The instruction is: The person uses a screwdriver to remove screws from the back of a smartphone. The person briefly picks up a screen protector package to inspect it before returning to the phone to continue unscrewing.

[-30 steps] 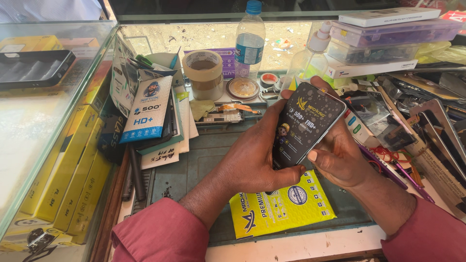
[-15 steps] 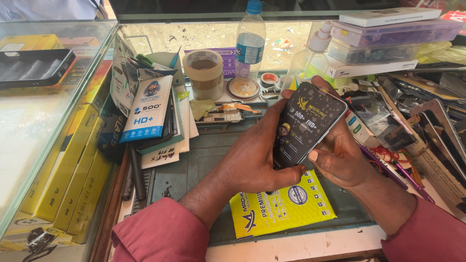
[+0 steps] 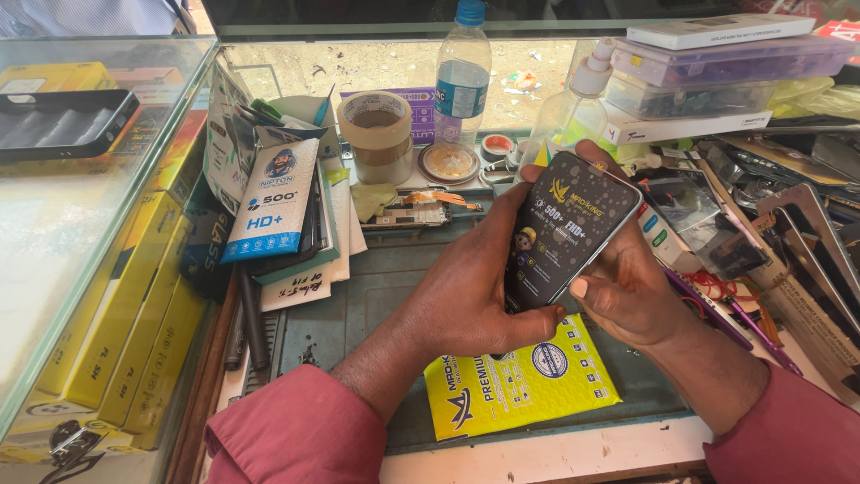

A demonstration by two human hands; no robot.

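Lying nearest on the bench (image 3: 358,305), a yellow packet (image 3: 524,385) sits just below both hands, which hold a dark phone (image 3: 566,231) above the grey-green mat. The left hand (image 3: 466,296) wraps its fingers around the phone's lower left edge while the right hand (image 3: 632,287) cups the right side, thumb pressed on the front; its long axis tilts up and to the right, the glossy black face with printed film turned upward. Farther off stand a tape roll (image 3: 376,134) and a water bottle (image 3: 462,76).
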